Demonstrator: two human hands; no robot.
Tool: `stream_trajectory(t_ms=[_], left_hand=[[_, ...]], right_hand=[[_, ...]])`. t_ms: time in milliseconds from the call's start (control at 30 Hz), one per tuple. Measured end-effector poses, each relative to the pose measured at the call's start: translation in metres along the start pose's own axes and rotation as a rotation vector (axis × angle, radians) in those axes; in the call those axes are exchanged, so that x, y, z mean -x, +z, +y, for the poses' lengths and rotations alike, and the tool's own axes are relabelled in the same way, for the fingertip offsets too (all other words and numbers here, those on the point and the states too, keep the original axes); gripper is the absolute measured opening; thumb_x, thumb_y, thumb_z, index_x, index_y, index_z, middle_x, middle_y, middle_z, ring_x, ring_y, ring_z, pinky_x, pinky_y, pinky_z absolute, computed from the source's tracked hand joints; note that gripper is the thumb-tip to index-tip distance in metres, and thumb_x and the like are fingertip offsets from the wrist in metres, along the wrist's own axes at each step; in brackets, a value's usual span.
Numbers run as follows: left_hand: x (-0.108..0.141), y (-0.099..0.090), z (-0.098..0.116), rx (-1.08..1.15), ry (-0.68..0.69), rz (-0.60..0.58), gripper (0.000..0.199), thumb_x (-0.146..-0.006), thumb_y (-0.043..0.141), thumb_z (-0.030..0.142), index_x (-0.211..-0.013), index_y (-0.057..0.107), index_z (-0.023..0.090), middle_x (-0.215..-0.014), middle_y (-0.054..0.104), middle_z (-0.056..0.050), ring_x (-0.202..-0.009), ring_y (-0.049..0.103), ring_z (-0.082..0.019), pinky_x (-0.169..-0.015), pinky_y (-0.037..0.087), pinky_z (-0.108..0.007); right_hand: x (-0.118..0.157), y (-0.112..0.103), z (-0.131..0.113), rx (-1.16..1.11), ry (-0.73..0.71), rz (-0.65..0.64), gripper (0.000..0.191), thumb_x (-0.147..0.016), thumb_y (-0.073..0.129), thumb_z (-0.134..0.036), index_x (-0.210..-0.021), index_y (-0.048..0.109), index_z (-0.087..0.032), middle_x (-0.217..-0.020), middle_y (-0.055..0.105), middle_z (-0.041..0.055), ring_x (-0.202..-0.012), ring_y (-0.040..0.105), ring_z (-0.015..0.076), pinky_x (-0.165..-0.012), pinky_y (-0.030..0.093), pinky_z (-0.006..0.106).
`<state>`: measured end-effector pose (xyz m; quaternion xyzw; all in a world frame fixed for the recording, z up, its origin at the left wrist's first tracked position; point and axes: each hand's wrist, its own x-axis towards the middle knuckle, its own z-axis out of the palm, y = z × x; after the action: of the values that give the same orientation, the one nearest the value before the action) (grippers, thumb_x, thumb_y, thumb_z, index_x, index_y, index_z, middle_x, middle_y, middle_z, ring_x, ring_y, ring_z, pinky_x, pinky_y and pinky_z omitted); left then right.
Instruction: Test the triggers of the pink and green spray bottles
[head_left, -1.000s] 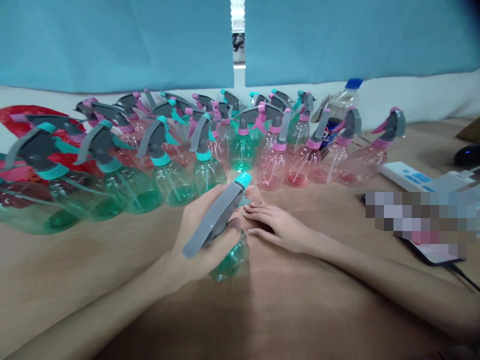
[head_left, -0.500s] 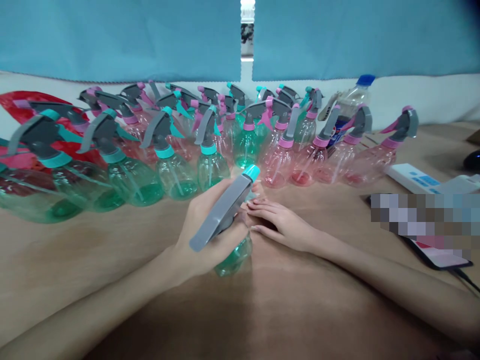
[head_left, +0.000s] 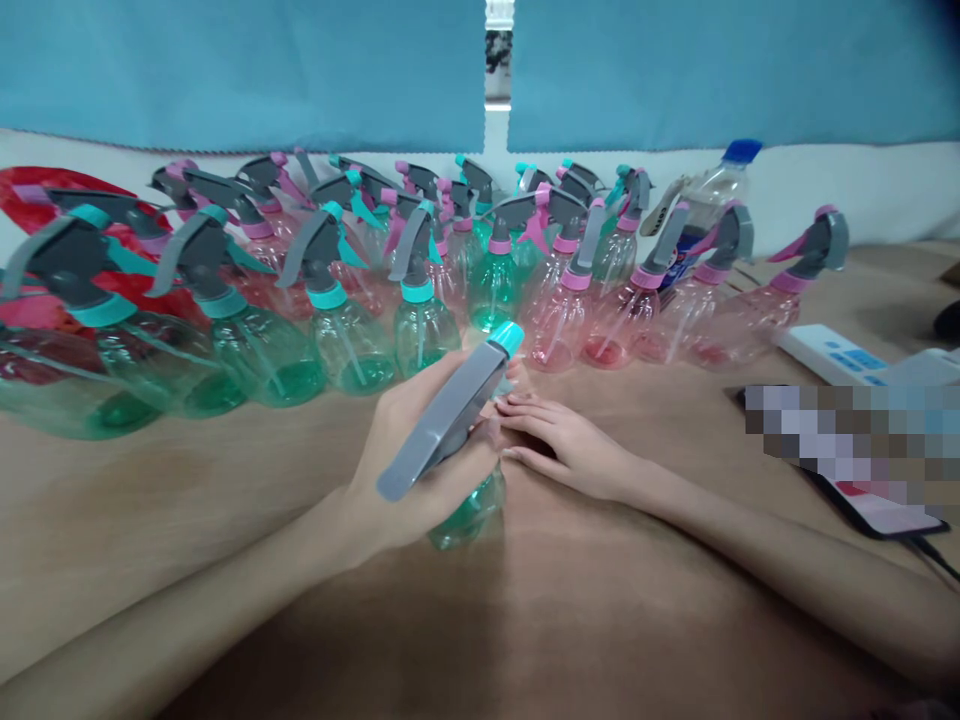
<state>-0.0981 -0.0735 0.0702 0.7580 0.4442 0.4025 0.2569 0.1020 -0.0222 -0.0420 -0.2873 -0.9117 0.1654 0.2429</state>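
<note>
In the middle of the head view, my left hand (head_left: 409,460) is wrapped round the neck of a spray bottle (head_left: 471,512) with a clear green body. Its grey spray head (head_left: 442,425) shows above my fingers, and the turquoise nozzle points away and to the right. My right hand (head_left: 566,445) lies low over the table just right of this bottle, palm down. Its fingers are stretched out with the thumb apart, and the fingertips come close to the left hand. Whether they touch the bottle is hidden.
Several green spray bottles (head_left: 349,345) and pink spray bottles (head_left: 559,325) stand in rows along the back. Behind them on the right is a plastic bottle with a blue cap (head_left: 741,151). A phone (head_left: 892,505) and a white power strip (head_left: 832,352) lie at the right. Red plastic (head_left: 45,190) shows back left.
The camera view has shifted slightly, so the background sits a little higher. My left hand keeps its grip on the spray bottle, and my right hand stays in nearly the same place.
</note>
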Motion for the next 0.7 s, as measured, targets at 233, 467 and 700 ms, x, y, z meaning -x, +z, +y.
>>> stream_trajectory(t_ms=[233,467,700], left_hand=[[0.001,0.0,0.003,-0.009,-0.009,0.006,0.005,-0.077,0.053,0.02,-0.081,0.053,0.02,-0.07,0.052,0.003,-0.063,0.053,-0.013,-0.061,0.045,-0.026],[0.002,0.002,0.003,-0.002,-0.03,0.044,0.014,-0.076,0.055,0.018,-0.09,0.055,0.018,-0.071,0.056,0.003,-0.061,0.054,-0.011,-0.061,0.047,-0.024],[0.003,0.01,-0.011,-0.071,0.064,0.084,0.025,-0.076,0.059,0.013,-0.099,0.055,0.02,-0.08,0.064,0.002,-0.072,0.065,-0.013,-0.069,0.053,-0.025]], right_hand=[[0.0,-0.001,0.0,-0.002,-0.004,0.004,0.036,-0.097,0.049,-0.038,-0.127,0.058,-0.02,-0.134,0.06,0.0112,-0.131,0.049,0.0246,-0.11,0.04,0.049],[0.0,0.0,0.001,0.02,0.001,-0.001,0.037,-0.097,0.049,-0.037,-0.126,0.058,-0.017,-0.135,0.059,0.012,-0.131,0.049,0.024,-0.111,0.039,0.047],[0.0,0.0,0.0,0.004,-0.011,0.004,0.035,-0.097,0.049,-0.036,-0.125,0.059,-0.017,-0.135,0.059,0.0119,-0.131,0.049,0.0242,-0.111,0.039,0.048]])
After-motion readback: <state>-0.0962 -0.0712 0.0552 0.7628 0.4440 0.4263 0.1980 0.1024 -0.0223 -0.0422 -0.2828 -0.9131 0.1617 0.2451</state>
